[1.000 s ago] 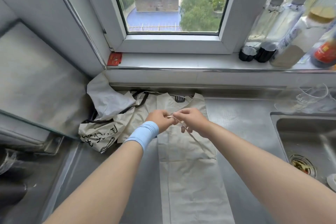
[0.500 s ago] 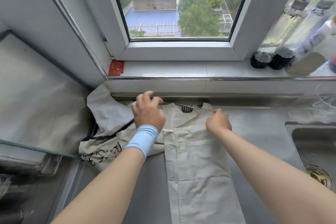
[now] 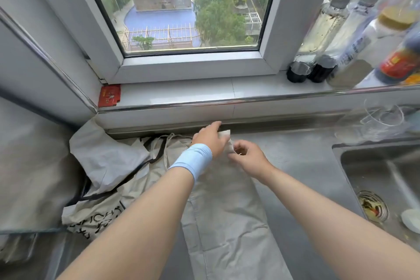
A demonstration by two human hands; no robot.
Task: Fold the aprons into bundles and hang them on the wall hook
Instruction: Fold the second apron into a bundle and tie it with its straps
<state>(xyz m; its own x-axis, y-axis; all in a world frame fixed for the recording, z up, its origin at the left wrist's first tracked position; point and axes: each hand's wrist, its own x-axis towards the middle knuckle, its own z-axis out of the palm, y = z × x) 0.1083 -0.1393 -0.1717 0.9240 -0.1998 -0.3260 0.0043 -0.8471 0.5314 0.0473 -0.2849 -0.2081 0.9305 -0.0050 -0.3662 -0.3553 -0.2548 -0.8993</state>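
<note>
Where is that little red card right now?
In the head view, the red card sits at the far left end of the windowsill, in the window-frame corner, above the crumpled aprons.

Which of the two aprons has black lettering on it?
The crumpled apron on the left, which is also edged in black. The plain apron laid out in a long strip shows no print.

What can't be made out

Below the window (image 3: 188, 18), the left hand (image 3: 210, 137) covers the apron's (image 3: 227, 223) top end, hiding its grip; the apron's near end runs out of view. Right of the window, blurred bottles (image 3: 354, 36) are cropped, labels unreadable.
</note>
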